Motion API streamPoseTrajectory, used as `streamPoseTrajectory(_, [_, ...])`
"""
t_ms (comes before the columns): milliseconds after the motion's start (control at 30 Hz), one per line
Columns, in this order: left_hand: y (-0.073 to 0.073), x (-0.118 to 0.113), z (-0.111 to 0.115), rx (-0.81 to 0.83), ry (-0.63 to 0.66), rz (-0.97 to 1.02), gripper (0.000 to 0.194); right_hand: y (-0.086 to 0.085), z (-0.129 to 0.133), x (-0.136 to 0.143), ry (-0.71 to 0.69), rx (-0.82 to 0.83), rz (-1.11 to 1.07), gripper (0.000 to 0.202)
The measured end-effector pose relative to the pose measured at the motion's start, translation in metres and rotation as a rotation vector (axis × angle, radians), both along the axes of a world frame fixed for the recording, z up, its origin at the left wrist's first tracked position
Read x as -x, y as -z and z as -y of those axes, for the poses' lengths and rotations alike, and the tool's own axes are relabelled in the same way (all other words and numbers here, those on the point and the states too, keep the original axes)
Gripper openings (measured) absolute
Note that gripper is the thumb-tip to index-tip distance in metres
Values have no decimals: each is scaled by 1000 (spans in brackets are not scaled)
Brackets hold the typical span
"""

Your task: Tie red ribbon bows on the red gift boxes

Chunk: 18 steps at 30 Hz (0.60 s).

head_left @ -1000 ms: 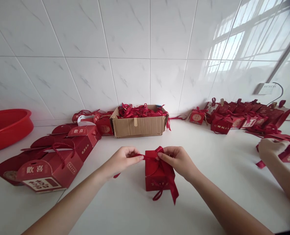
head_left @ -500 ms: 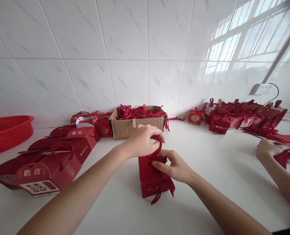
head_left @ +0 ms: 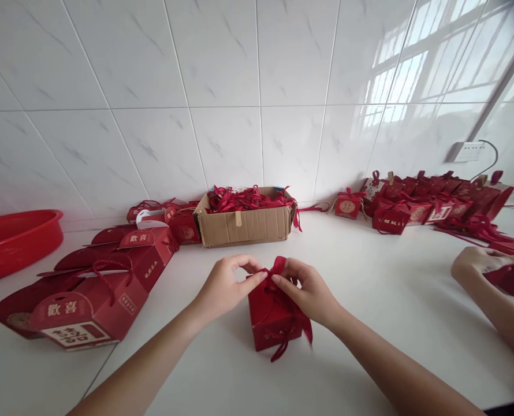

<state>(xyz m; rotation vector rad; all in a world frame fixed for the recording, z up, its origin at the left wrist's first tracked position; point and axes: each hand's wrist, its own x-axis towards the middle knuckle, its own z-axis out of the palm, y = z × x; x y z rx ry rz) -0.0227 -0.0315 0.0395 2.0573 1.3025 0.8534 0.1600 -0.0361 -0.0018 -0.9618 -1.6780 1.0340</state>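
Note:
A small red gift box [head_left: 268,323] stands on the white table in front of me, with a twisted cord and ribbon tails hanging over its near side. Above its top, my left hand [head_left: 233,284] pinches the red ribbon [head_left: 278,267] between thumb and fingertips from the left. My right hand [head_left: 305,289] grips the same ribbon from the right, its thumb close to the left one. The ribbon forms a small loop between the hands. Part of the knot area is hidden by the fingers.
Behind stands a cardboard box [head_left: 244,227] of red ribbons. Larger red boxes [head_left: 92,300] and a red basin [head_left: 18,240] are at left. More small boxes [head_left: 389,217] line the wall at right. Another person's hand [head_left: 471,266] holds a red box at far right.
My left hand has come down and left from the raised loop to the box top. The ribbon loop is lower and smaller. The other person's hand has shifted slightly.

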Motion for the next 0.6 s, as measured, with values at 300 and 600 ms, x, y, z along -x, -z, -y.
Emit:
streamPoseTrajectory(300, [12,-3,5,96,133,200,11,2,2,3,37,28,-86,30])
streamPoseTrajectory(600, [19,-8,3,-25,125,127,9,3,4,2,48,-35,-29,15])
